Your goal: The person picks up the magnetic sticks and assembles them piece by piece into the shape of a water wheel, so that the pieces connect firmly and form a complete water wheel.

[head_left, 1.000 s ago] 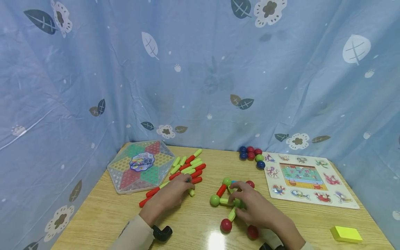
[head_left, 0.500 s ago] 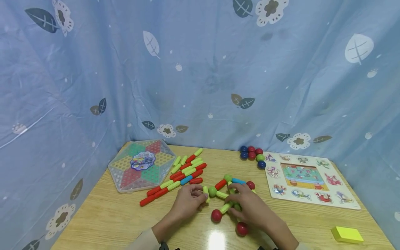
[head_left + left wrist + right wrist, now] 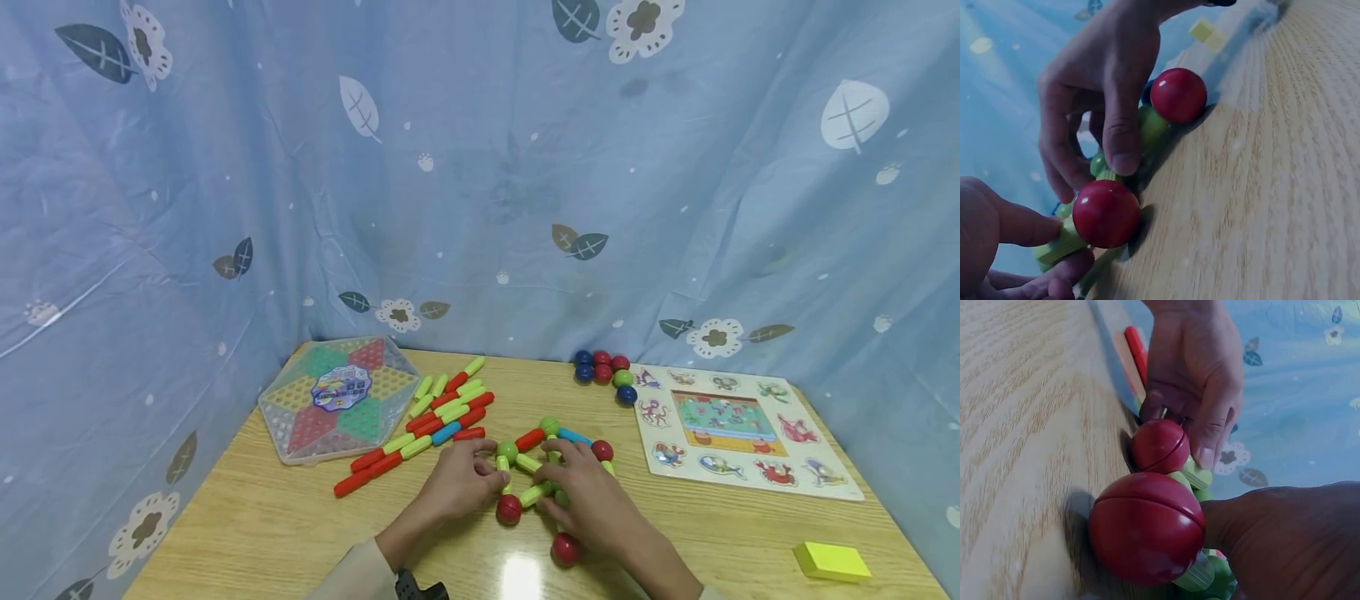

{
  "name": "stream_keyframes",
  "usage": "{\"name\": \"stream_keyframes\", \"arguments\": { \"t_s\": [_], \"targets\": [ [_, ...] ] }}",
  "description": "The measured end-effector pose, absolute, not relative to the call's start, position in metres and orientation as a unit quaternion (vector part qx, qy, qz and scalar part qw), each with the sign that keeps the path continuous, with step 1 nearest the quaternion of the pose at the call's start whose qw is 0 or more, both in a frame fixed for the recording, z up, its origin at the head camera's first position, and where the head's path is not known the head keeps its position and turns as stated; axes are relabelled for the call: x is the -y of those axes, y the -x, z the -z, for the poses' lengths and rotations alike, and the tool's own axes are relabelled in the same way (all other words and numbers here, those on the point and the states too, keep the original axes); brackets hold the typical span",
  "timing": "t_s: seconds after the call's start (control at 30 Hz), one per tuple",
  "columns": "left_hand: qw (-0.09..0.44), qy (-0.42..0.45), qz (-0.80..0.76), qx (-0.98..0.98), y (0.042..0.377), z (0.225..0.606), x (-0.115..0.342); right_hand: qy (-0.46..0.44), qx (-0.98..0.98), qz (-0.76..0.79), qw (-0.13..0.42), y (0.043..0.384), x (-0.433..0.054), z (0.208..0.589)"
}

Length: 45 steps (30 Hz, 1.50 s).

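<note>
My left hand (image 3: pixel 459 482) pinches a light-green toy rod (image 3: pixel 504 475) between thumb and fingers. One end of this rod meets a green ball (image 3: pixel 507 452), the other a red ball (image 3: pixel 509 509). My right hand (image 3: pixel 600 500) grips the middle of the ball-and-rod construction (image 3: pixel 529 463), hiding part of it. Among its parts are a red rod (image 3: pixel 531 439), a blue rod (image 3: pixel 575 436) and another red ball (image 3: pixel 602 451). In the right wrist view, a large red ball (image 3: pixel 1147 528) sits beside the right thumb, and the left hand (image 3: pixel 1197 381) is behind the smaller one.
Loose red, green and blue rods (image 3: pixel 435 417) lie left of the construction, beside a hexagonal board game (image 3: pixel 307 421). Several loose balls (image 3: pixel 602 373) sit at the back, near an animal puzzle board (image 3: pixel 750 475). A yellow block (image 3: pixel 832 562) lies at the right front.
The left hand has left the rod pile with a green rod and brought it right to the construction, between a green and a red ball. The right hand has shifted the construction slightly, turning it.
</note>
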<state>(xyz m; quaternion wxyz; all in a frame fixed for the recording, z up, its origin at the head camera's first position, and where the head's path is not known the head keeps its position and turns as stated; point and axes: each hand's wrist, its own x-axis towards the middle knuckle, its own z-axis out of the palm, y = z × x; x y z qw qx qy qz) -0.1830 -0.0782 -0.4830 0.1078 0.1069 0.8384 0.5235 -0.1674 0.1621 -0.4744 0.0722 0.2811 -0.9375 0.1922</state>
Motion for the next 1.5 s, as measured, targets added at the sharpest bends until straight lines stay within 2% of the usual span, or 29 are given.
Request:
{"name": "stream_keyframes", "arguments": {
  "t_s": [0.4, 0.73, 0.97, 1.2, 1.4, 1.5],
  "targets": [
    [0.132, -0.125, -0.475, -0.861, 0.188, 0.480, 0.074, -0.294, 0.932, -0.208, 0.052, 0.170, -0.162, 0.475],
    [0.063, -0.106, -0.462, -0.878, 0.186, 0.484, 0.067, -0.295, 0.930, -0.208, 0.065, 0.168, -0.163, 0.476],
    [0.037, -0.097, -0.469, -0.877, 0.189, 0.487, 0.066, -0.322, 0.924, -0.205, 0.022, 0.170, -0.178, 0.465],
    [0.058, -0.137, -0.509, -0.848, 0.198, 0.491, 0.083, -0.352, 0.915, -0.198, -0.006, 0.176, -0.193, 0.458],
    [0.121, -0.236, -0.600, -0.755, 0.213, 0.487, 0.123, -0.314, 0.931, -0.184, 0.003, 0.178, -0.198, 0.454],
    [0.126, -0.274, -0.644, -0.703, 0.220, 0.486, 0.143, -0.294, 0.939, -0.181, 0.001, 0.177, -0.201, 0.452]
  ]
}}
